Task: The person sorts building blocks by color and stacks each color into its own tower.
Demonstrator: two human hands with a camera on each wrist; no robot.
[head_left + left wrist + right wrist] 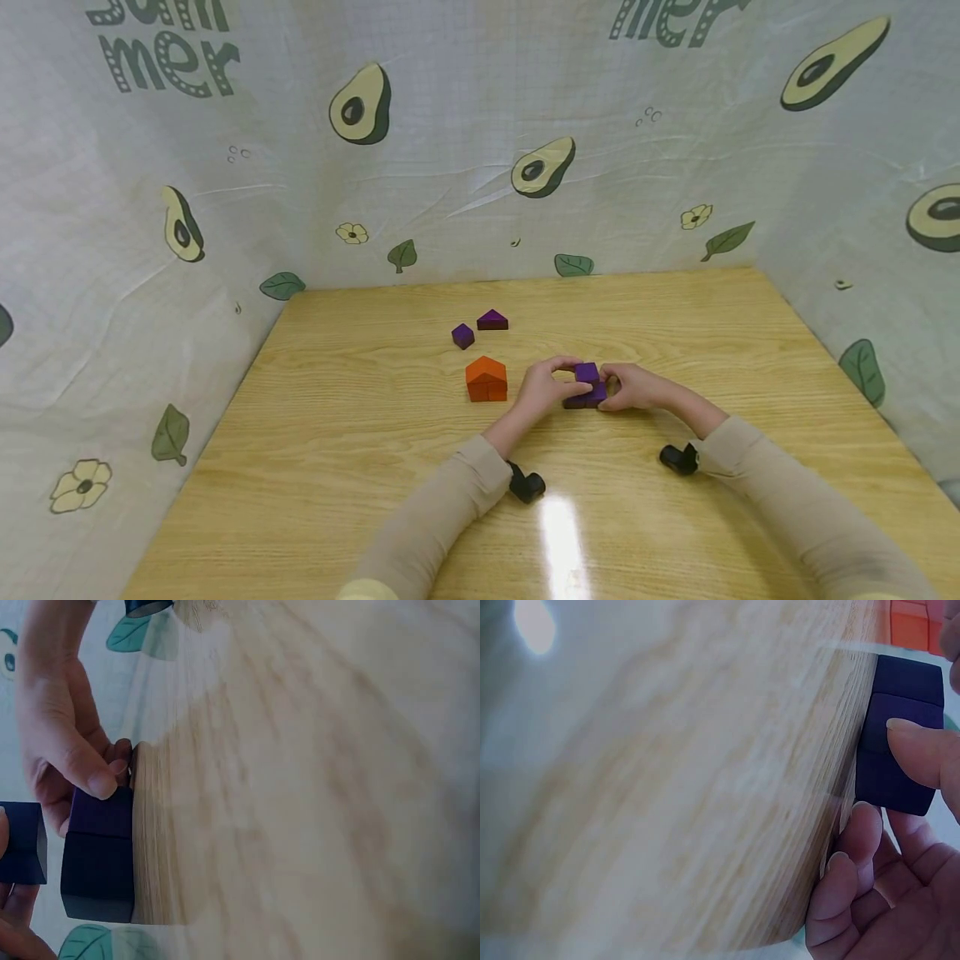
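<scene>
In the head view, two dark purple blocks (575,402) stand side by side on the table. My left hand (542,388) pinches a purple cube (587,372) close over them. The left wrist view shows this held cube (21,844) between thumb and fingers, a little away from the row (97,877). From the other side, my right hand (636,388) grips the right-hand block of the pair. Its thumb (919,754) lies on the purple blocks (894,780) in the right wrist view, with the fingers curled near the table surface.
Left of my hands stands a small orange house shape (487,390) with a triangular top. Behind it lie a purple cube (462,336) and a purple triangular block (492,321). A printed cloth (450,192) hangs behind and beside the wooden table (360,475).
</scene>
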